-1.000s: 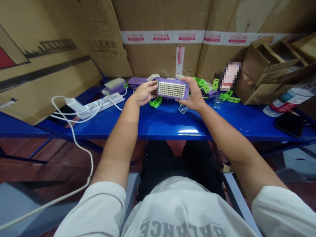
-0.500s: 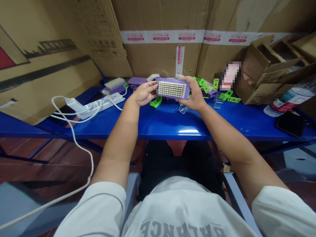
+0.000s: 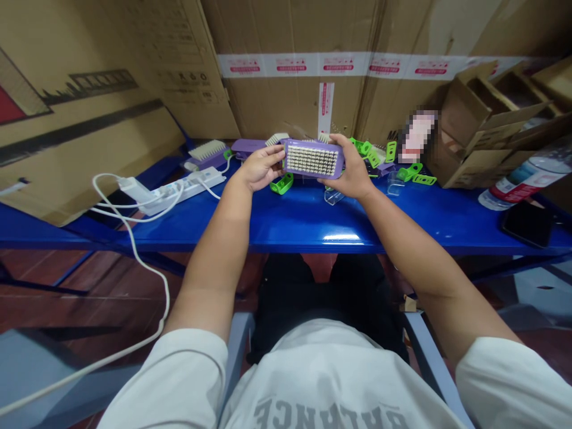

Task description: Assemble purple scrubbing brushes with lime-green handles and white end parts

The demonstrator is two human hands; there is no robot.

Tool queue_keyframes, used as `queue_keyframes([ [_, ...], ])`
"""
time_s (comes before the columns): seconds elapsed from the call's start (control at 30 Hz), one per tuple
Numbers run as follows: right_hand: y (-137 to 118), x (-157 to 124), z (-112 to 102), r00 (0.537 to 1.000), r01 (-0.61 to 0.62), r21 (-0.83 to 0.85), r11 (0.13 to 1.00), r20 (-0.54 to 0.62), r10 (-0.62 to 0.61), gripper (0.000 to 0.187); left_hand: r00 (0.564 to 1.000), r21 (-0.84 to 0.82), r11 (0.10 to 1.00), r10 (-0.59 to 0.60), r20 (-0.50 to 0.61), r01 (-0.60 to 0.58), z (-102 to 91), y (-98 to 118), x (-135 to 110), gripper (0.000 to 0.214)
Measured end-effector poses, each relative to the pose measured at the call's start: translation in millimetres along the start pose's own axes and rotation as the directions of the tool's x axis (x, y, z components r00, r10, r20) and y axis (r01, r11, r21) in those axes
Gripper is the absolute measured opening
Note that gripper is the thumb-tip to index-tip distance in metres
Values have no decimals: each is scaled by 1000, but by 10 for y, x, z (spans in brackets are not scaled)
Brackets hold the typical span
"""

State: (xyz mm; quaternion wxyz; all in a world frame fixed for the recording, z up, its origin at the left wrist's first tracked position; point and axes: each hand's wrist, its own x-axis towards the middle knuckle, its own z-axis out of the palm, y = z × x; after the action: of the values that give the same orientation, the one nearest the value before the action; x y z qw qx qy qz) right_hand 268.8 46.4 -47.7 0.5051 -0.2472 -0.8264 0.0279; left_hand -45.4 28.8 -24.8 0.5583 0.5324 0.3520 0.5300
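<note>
Nothing much has moved: left grip point(image 3: 260, 169) and right grip point(image 3: 353, 170) pinch the purple brush point(image 3: 313, 159) between them; small boxes point(image 3: 469, 122) stand open.

Held purple brush point(image 3: 313, 159): back face hidden. Bottle point(image 3: 521, 179): cut off by right edge. Pink item point(image 3: 417, 136): pixelated, unidentifiable.

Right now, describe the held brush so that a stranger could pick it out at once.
Find the blue table before the cardboard. Over its far side, between the left hand and right hand, is a purple brush. Unlike the other brushes lying on the table, it is held up, pale bristles facing the camera.
</note>
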Motion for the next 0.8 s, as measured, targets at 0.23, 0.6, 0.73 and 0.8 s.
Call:
queue_keyframes([
  [0.23,124,-12,21,998,31,-70,997,52,-28,105,1000,-21,1000,1,4,-1,-11,-27,19,23],
  [0.6,78,-21,-1,998,16,-73,997,69,-11,98,1000,36,999,-25,1,25,53,41,-41,29],
  [0.73,88,-21,-5,997,36,-66,997,68,-32,94,1000,42,999,-14,8,14,43,49,-47,32],
  [0.8,95,-19,-12,997,44,-65,997,72,-39,94,1000,52,999,-10,8,10,28,42,-40,33],
])
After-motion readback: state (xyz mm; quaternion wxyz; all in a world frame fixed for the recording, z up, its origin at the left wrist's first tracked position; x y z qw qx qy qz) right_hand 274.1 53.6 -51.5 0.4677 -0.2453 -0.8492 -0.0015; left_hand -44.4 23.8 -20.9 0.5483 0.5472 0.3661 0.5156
